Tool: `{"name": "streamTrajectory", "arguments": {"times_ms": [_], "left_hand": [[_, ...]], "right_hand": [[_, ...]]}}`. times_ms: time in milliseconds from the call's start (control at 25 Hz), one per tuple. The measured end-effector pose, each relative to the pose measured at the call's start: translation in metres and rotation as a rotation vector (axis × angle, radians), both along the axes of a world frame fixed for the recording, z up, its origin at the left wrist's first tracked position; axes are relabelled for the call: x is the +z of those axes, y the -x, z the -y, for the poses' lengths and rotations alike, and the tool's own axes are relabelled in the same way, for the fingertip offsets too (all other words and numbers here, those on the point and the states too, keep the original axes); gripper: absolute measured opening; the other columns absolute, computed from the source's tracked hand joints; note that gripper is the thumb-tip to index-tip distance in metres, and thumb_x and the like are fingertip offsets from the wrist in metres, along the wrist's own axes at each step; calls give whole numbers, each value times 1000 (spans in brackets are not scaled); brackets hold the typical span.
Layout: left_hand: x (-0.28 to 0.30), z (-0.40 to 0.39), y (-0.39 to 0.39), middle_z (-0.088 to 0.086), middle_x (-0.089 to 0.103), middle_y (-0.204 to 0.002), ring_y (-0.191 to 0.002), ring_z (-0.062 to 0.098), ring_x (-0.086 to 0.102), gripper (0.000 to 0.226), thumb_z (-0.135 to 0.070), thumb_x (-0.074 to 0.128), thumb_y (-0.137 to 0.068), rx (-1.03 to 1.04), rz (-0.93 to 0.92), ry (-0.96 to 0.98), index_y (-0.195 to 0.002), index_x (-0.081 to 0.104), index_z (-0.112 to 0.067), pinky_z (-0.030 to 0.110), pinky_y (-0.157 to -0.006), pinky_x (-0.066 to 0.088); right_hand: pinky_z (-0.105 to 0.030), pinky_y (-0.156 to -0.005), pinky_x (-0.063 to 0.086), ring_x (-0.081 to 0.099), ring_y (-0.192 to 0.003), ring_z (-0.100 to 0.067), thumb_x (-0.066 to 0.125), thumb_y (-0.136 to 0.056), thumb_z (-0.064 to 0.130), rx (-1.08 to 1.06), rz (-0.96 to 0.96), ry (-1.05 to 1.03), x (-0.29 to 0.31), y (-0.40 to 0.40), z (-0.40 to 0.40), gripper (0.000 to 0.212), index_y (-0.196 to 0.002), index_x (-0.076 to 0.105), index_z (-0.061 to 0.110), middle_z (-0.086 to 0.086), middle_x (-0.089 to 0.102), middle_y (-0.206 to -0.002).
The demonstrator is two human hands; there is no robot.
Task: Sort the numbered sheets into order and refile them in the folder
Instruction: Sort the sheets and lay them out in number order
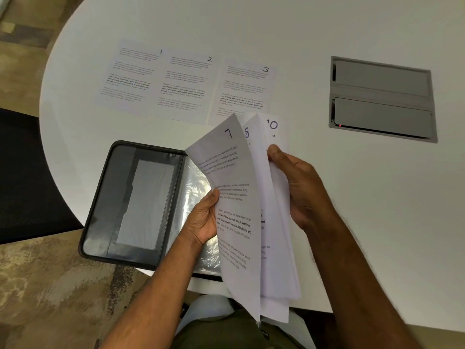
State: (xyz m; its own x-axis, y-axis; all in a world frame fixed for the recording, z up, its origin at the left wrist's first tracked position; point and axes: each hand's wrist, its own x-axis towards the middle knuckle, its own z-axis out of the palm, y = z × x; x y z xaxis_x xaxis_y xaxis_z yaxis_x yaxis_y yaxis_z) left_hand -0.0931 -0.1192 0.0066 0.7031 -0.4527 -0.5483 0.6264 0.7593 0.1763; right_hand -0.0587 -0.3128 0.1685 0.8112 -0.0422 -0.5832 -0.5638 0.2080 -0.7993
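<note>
— Which way are the papers lying?

— Three sit flat on the white table (pixel 327 185), side by side in a row along its far part: sheet 1 (pixel 130 76), sheet 2 (pixel 185 88) and sheet 3 (pixel 245 94). Their long sides run away from the person, tops at the far end, all tilted a little clockwise. Neighbours overlap slightly at the edges.

— And the rest?

— Held up over the near edge of the table in a fanned bundle, long axis running from the lap up toward sheet 3. Sheet 7 (pixel 234 197) is in front and bows outward to the left; behind it the corners of sheet 8 (pixel 247 133) and sheet 10 (pixel 273 127) peek out.

— How are the hands placed?

— The left hand (pixel 202 217) comes up from below, fingers curled around the left edge of sheet 7, thumb on its face. The right hand (pixel 299 187) grips the right side of the bundle, thumb on top near sheet 10, fingers behind where I can't see them.

— Where's the folder?

— The black folder (pixel 125 197) lies open at the near left edge of the table, its long axis pointing away and leaning right. Its clear sleeves (pixel 198 182) shine just under the left hand.

— Anything else?

— A grey hatch (pixel 382 99) set in the tabletop on the right, and a black chair (pixel 25 177) on the left.
</note>
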Motion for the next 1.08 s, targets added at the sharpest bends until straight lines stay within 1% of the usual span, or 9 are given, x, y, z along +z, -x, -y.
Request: {"name": "streamTrajectory", "arguments": {"times_ms": [160,320,480,600,680,760,880,960,1080], "left_hand": [[-2,-1,1,17,74,-121,-112,31,73,60,-15,99,-64,-19,1,-44,-118,76,-5,47,-88,62],[-3,-1,0,18,74,-122,-112,31,72,59,-14,98,-67,-17,-1,-39,-120,74,-4,47,-89,62],[-4,0,1,18,74,-120,-109,31,74,58,-13,98,-66,-17,-8,-26,-119,75,-4,46,-85,63],[0,4,0,18,76,-114,-102,30,76,60,-12,100,-61,2,-12,-17,-116,77,-3,44,-79,64],[3,8,0,17,77,-110,-98,29,77,61,-13,102,-56,19,-14,-38,-111,79,-3,42,-75,65],[3,9,-2,17,77,-112,-99,29,77,61,-14,102,-57,29,-18,-44,-113,78,-3,44,-77,65],[-3,8,-3,18,75,-119,-107,31,75,62,-13,97,-68,42,-33,-13,-124,72,-4,47,-83,64],[-5,10,-4,17,73,-124,-114,31,72,64,-13,95,-72,38,-36,-11,-129,68,-5,48,-88,62],[-5,16,-4,18,72,-126,-118,32,70,60,-13,95,-71,39,-14,-10,-126,72,-5,50,-93,60]], "right_hand": [[-34,-77,62,77,-91,-23,65,-99,43,-11,-10,-10,-1,-12,0,33,-114,78,17,-6,80,-106],[-36,-78,60,76,-88,-24,68,-97,42,-30,-24,23,-6,-17,0,31,-111,78,16,-7,80,-104],[-36,-77,62,77,-93,-27,70,-95,41,-64,-76,-25,-8,-16,-1,36,-120,75,15,-8,80,-107],[-41,-85,62,76,-100,-29,71,-95,38,-55,-91,-7,-12,-15,-1,32,-117,76,16,-7,79,-109],[-41,-91,60,75,-103,-25,72,-94,35,-29,-86,35,-13,-12,1,26,-114,77,18,-2,79,-109],[-35,-80,58,74,-92,-16,73,-93,32,58,-51,129,-10,-7,3,19,-107,77,19,3,79,-101],[-21,-64,51,66,-73,-5,77,-91,27,129,56,266,-6,0,7,11,-86,72,19,12,73,-79],[-11,-58,46,60,-64,2,77,-90,21,113,110,333,-4,3,10,19,-76,65,18,17,66,-68],[-7,-51,38,51,-54,5,72,-92,13,75,137,415,-2,3,13,29,-72,51,19,23,53,-56]]}}
